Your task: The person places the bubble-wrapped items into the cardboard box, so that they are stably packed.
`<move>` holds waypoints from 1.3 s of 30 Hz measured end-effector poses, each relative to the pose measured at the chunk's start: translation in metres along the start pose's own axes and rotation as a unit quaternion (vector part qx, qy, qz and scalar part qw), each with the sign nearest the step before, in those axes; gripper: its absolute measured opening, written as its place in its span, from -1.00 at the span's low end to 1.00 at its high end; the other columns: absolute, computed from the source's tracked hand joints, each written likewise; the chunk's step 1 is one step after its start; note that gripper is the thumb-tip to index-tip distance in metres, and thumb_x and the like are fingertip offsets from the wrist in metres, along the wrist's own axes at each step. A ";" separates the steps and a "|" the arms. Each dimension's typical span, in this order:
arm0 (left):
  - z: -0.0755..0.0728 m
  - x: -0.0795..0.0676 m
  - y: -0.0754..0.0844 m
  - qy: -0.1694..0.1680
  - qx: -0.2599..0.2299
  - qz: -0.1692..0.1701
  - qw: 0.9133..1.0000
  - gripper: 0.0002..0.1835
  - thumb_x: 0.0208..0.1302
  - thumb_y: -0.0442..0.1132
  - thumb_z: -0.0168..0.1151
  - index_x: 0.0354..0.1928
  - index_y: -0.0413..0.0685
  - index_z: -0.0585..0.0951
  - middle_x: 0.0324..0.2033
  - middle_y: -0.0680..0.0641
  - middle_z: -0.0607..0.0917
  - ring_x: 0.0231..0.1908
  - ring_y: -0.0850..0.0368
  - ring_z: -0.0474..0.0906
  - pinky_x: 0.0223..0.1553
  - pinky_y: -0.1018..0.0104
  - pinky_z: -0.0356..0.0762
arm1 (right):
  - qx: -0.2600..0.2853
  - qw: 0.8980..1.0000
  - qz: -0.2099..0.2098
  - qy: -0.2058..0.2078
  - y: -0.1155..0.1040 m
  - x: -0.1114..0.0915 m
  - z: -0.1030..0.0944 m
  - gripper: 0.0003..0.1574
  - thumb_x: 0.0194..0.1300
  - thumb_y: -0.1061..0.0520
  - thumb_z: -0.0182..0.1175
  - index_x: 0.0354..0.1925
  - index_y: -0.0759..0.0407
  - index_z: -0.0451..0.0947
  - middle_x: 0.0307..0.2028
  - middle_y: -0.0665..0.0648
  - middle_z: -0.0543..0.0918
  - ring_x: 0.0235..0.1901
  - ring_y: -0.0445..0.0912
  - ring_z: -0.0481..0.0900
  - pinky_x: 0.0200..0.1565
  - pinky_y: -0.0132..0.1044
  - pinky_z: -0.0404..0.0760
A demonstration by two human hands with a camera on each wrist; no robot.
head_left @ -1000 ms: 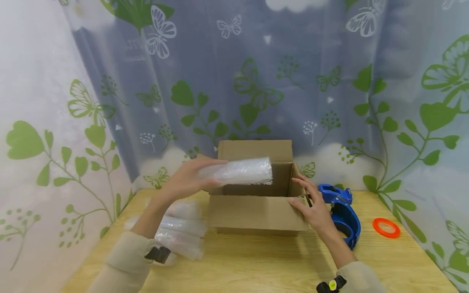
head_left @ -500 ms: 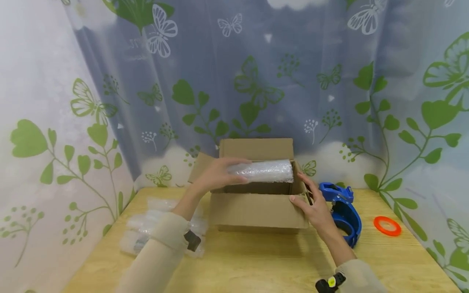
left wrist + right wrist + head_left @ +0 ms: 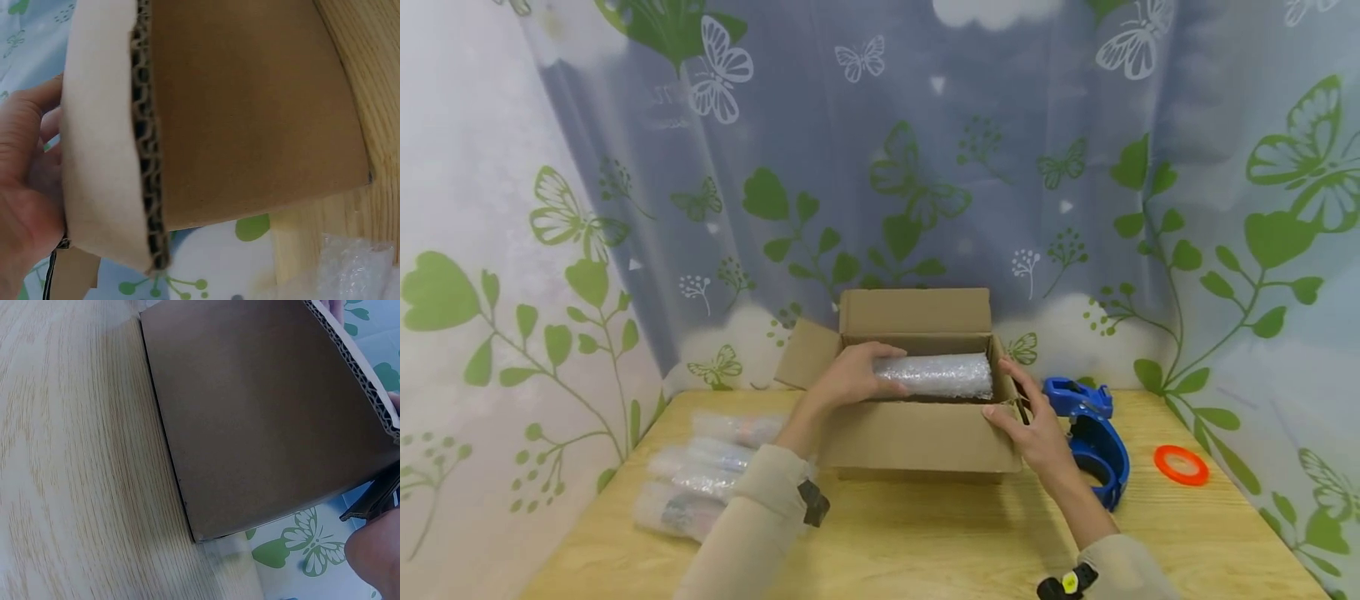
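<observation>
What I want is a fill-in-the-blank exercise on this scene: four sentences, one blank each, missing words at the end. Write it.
1. The left grip holds a bubble-wrapped roll at the opening of a box made of ____.
2. The tape dispenser near the right grip is coloured ____.
3. In the head view, the orange-red ring lies to the ____ of the tape dispenser.
4. In the head view, the clear-wrapped packages lie to the ____ of the box.

Missing words: cardboard; blue; right; left.

box [image 3: 917, 437]: brown | wrapped roll [image 3: 942, 374]: silvery-clear | dispenser [image 3: 1117, 454]: blue | ring [image 3: 1183, 481]: orange | tabletop [image 3: 917, 542]: yellowish wood-grain | curtain [image 3: 820, 125]: blue-and-white, leaf-and-butterfly print
</observation>
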State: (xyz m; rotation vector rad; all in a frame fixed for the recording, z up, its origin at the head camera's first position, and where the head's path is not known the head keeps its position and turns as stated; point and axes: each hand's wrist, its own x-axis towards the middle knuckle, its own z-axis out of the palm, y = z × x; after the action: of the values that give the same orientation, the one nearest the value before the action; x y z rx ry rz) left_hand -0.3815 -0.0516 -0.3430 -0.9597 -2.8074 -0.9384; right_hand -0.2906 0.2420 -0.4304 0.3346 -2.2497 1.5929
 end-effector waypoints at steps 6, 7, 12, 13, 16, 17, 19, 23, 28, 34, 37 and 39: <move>0.007 0.002 -0.004 -0.007 0.021 0.011 1.000 -0.39 0.17 -0.07 0.59 0.26 -0.03 0.66 0.26 -0.09 0.67 0.33 -0.09 0.53 0.39 0.03 0.43 | 0.006 1.000 -0.002 -0.005 0.000 -0.001 -0.001 -0.09 0.46 0.05 0.29 0.62 -0.13 0.15 0.65 0.02 0.04 0.62 0.22 -0.16 0.47 0.47 -0.12; 0.007 0.002 -0.005 -0.008 0.025 0.014 1.000 -0.40 0.17 -0.09 0.59 0.25 -0.03 0.67 0.25 -0.08 0.68 0.32 -0.09 0.53 0.38 0.03 0.43 | 0.007 1.000 -0.003 -0.006 0.000 -0.001 -0.001 -0.09 0.46 0.05 0.29 0.62 -0.14 0.15 0.65 0.02 0.04 0.62 0.22 -0.16 0.47 0.47 -0.12; 0.007 0.001 -0.005 -0.040 0.028 0.014 0.999 -0.48 0.24 -0.15 0.54 0.24 0.01 0.68 0.25 -0.08 0.68 0.34 -0.09 0.52 0.40 0.03 0.41 | 0.008 1.000 0.003 -0.004 -0.001 -0.001 0.000 -0.07 0.44 0.04 0.32 0.62 -0.18 0.15 0.65 -0.01 0.05 0.62 0.23 -0.18 0.43 0.52 -0.10; 0.007 0.000 -0.004 -0.048 0.028 0.011 0.998 -0.50 0.25 -0.15 0.52 0.24 0.03 0.68 0.25 -0.07 0.68 0.34 -0.08 0.51 0.40 0.03 0.41 | 0.008 1.000 0.005 -0.004 -0.002 -0.002 0.000 -0.07 0.44 0.04 0.32 0.62 -0.19 0.15 0.65 -0.02 0.05 0.62 0.24 -0.18 0.42 0.54 -0.10; 0.008 -0.001 -0.003 -0.069 0.021 -0.002 0.997 -0.55 0.30 -0.18 0.48 0.23 0.05 0.69 0.25 -0.06 0.68 0.35 -0.09 0.50 0.40 0.01 0.40 | 0.007 1.000 0.011 -0.004 -0.003 -0.004 0.000 -0.05 0.43 0.04 0.34 0.62 -0.20 0.15 0.64 -0.04 0.05 0.62 0.26 -0.20 0.37 0.61 -0.11; 0.008 0.000 -0.003 -0.073 0.016 -0.007 0.997 -0.56 0.30 -0.18 0.47 0.23 0.05 0.69 0.25 -0.06 0.68 0.36 -0.09 0.50 0.41 0.01 0.40 | 0.007 1.000 0.011 -0.004 -0.002 -0.004 0.000 -0.06 0.43 0.04 0.34 0.62 -0.20 0.15 0.64 -0.04 0.05 0.62 0.26 -0.20 0.37 0.62 -0.11; 0.009 0.000 -0.004 -0.080 0.006 -0.020 0.997 -0.57 0.31 -0.20 0.46 0.22 0.05 0.70 0.25 -0.05 0.68 0.36 -0.09 0.49 0.41 0.00 0.39 | 0.007 1.000 0.009 -0.003 -0.003 -0.004 0.000 -0.06 0.43 0.04 0.34 0.62 -0.21 0.16 0.64 -0.04 0.06 0.62 0.27 -0.19 0.36 0.63 -0.11; 0.011 0.003 -0.005 -0.097 -0.010 -0.040 0.994 -0.59 0.31 -0.20 0.46 0.20 0.05 0.71 0.24 -0.03 0.68 0.38 -0.08 0.47 0.43 0.00 0.36 | 0.006 1.000 0.006 0.000 -0.002 -0.003 0.000 -0.06 0.42 0.05 0.35 0.61 -0.21 0.17 0.64 -0.03 0.08 0.61 0.28 -0.19 0.34 0.65 -0.12; 0.013 0.004 -0.007 -0.111 -0.022 -0.049 0.992 -0.58 0.31 -0.19 0.46 0.20 0.07 0.71 0.23 0.01 0.69 0.39 -0.06 0.45 0.44 0.01 0.33 | 0.007 1.000 0.004 -0.001 -0.001 -0.004 -0.001 -0.08 0.43 0.05 0.34 0.61 -0.17 0.18 0.63 -0.05 0.10 0.62 0.24 -0.19 0.35 0.63 -0.14; 0.012 0.004 -0.008 -0.112 -0.018 -0.034 0.993 -0.54 0.35 -0.21 0.43 0.27 0.01 0.67 0.26 0.00 0.67 0.34 -0.10 0.50 0.37 -0.01 0.43 | 0.009 1.000 0.003 -0.005 -0.002 -0.003 -0.002 -0.09 0.44 0.05 0.33 0.61 -0.18 0.17 0.63 -0.03 0.08 0.62 0.24 -0.20 0.37 0.60 -0.10; 0.012 0.003 -0.008 -0.111 -0.018 -0.033 0.993 -0.51 0.32 -0.19 0.45 0.29 0.01 0.65 0.26 0.00 0.67 0.30 -0.10 0.54 0.33 -0.01 0.48 | 0.009 1.000 0.006 -0.007 -0.002 -0.003 -0.002 -0.08 0.44 0.04 0.33 0.61 -0.20 0.17 0.63 -0.01 0.07 0.62 0.26 -0.23 0.37 0.60 -0.09; 0.012 0.004 -0.008 -0.112 -0.022 -0.030 0.993 -0.51 0.33 -0.19 0.45 0.29 0.01 0.65 0.24 -0.01 0.67 0.29 -0.11 0.55 0.32 -0.01 0.48 | 0.007 1.000 0.009 -0.006 -0.002 -0.003 -0.002 -0.08 0.44 0.03 0.33 0.61 -0.21 0.17 0.63 0.00 0.07 0.62 0.27 -0.23 0.37 0.60 -0.08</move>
State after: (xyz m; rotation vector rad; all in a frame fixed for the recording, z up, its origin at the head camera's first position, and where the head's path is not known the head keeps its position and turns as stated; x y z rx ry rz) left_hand -0.3874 -0.0480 -0.3566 -1.0525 -3.0289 -0.9581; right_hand -0.2863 0.2429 -0.4293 0.3295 -2.2561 1.6206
